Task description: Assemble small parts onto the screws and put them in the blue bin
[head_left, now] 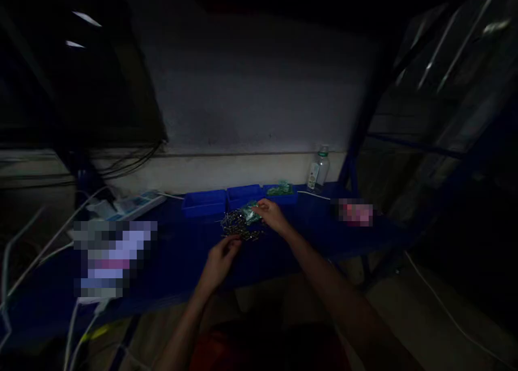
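A heap of small, thin metal pieces (pixel 232 223), too dark to name exactly, lies on the blue table. My right hand (pixel 272 214) pinches a small, clear greenish plastic bag (pixel 251 213) at the heap's far right side. What the bag contains is hard to make out. At the near edge of the pile is my left hand (pixel 222 256), its fingers bent together close to the metal pieces. Whatever those fingertips hold, if anything, is too small to see.
Behind the heap stand blue bins (pixel 204 201); the right one holds green bags (pixel 282 188). A clear bottle (pixel 319 171) stands at the back right. A power strip (pixel 141 205) with cables lies at left. Blurred-out items sit on both sides of the table (pixel 178 274).
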A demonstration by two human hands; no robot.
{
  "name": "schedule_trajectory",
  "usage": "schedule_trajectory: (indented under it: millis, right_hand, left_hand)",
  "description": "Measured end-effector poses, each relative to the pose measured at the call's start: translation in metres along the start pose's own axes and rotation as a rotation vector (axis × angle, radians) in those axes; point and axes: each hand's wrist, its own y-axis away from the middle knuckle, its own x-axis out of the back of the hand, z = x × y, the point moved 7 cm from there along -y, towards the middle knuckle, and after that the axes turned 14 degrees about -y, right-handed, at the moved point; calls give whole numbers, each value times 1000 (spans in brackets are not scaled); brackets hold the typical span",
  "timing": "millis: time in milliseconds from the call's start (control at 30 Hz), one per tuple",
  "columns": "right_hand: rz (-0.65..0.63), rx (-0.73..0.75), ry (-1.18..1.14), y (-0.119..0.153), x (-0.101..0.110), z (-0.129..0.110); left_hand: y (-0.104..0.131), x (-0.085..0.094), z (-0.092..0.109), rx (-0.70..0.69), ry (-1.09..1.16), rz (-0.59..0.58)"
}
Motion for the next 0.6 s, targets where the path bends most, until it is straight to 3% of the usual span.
schedule_trajectory:
  millis: [200, 400, 600]
  right_hand:
    - [-171, -116, -124, 71, -9, 41]
    - [-196, -62, -74, 84, -11, 38]
    - [-329, -40, -56, 96, -22, 25]
  left_hand:
    - [4, -8, 15, -116, -29, -115]
    - [4, -8, 14, -147, -29, -101]
    - [3, -6, 11, -154, 25, -69]
